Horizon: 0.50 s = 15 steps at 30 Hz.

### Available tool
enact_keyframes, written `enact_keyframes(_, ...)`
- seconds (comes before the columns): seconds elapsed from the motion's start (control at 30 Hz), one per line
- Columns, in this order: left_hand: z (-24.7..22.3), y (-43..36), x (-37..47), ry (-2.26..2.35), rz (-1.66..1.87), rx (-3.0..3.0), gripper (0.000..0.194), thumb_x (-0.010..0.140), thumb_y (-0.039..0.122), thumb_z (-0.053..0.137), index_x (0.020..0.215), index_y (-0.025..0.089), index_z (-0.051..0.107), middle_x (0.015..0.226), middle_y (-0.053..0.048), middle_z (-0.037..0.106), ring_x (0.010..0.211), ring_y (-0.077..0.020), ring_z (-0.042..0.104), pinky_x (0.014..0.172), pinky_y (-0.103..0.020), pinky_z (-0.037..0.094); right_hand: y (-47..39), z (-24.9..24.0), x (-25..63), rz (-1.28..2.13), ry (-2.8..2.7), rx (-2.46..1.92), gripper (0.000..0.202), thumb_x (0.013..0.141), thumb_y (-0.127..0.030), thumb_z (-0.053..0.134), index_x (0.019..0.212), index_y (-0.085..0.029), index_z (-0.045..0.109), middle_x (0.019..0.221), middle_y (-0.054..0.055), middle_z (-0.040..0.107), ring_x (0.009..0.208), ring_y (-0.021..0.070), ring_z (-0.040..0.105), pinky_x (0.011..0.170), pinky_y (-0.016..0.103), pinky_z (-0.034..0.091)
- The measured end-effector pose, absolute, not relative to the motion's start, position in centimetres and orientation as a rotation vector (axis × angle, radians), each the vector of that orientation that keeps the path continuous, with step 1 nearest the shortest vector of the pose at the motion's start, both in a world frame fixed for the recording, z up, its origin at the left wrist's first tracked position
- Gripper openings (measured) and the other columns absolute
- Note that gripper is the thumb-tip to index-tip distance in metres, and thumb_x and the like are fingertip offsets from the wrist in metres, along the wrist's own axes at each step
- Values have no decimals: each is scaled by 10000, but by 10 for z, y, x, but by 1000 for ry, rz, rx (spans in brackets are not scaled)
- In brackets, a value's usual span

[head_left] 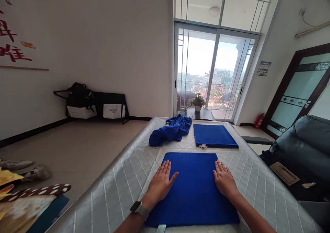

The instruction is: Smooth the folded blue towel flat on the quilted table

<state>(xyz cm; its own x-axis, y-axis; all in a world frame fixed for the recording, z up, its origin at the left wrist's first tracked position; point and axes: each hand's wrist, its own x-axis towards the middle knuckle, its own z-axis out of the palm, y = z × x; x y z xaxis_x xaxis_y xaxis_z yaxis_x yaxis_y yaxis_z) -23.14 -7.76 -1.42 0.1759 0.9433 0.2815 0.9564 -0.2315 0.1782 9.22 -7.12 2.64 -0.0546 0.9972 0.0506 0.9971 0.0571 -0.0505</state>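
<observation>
A flat blue cloth (pixel 193 191) lies spread as a rectangle on the quilted silver-grey mattress (pixel 121 181), with a pale tag at its near edge. My left hand (pixel 161 181) rests flat along the cloth's left edge, thumb pointing inward. On the opposite edge my right hand (pixel 224 178) lies flat with its fingers forward. Neither hand grips anything. Beyond the spread cloth, to the right, sits a neatly folded blue cloth (pixel 215 135) with a small white tag. Left of it a crumpled blue cloth (pixel 171 131) is heaped up.
A potted plant (pixel 197 102) stands on a dark chair past the mattress's far end. At right are a black leather armchair (pixel 309 147) and a fire extinguisher (pixel 259 120). A black backpack (pixel 78 94) sits by the left wall; a spotted fabric item (pixel 33 202) is at lower left.
</observation>
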Motion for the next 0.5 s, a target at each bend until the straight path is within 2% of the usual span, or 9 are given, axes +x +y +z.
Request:
enact_keyframes(0.2, -8, -80, -229, -1952, -534, -2397, 816, 966, 653, 239, 1498, 41, 332, 1574, -180, 307, 1469, -280, 257, 1201, -457, 246, -98, 25, 96, 91, -2252, -2093, 637, 988, -434, 196, 1546, -130, 230, 1612, 36, 184, 1491, 214, 143, 1204, 412, 132)
enact_keyframes(0.3, -3, -82, -227, -1967, -532, -2398, 824, 963, 659, 226, 1502, 43, 320, 1574, -176, 306, 1469, -283, 257, 1194, -475, 259, -104, 18, 97, 128, -2227, -2088, 635, 988, -444, 188, 1553, -155, 206, 1612, 13, 178, 1492, 209, 137, 1208, 416, 122)
enact_keyframes(0.43, -2, -81, -227, -2008, -454, -2410, 837, 967, 658, 207, 1500, 19, 298, 1579, -187, 279, 1469, -286, 259, 1195, -484, 250, -104, 18, 97, 154, -2220, -2080, 640, 988, -434, 176, 1551, -132, 193, 1615, 17, 144, 1497, 204, 99, 1211, 419, 94)
enact_keyframes(0.5, -5, -80, -230, -2012, -458, -2397, 805, 973, 646, 225, 1510, 50, 287, 1581, -171, 287, 1466, -278, 269, 1196, -483, 250, -105, 22, 97, 180, -2227, -2073, 643, 988, -440, 171, 1550, -129, 194, 1617, 14, 123, 1499, 196, 75, 1213, 414, 81)
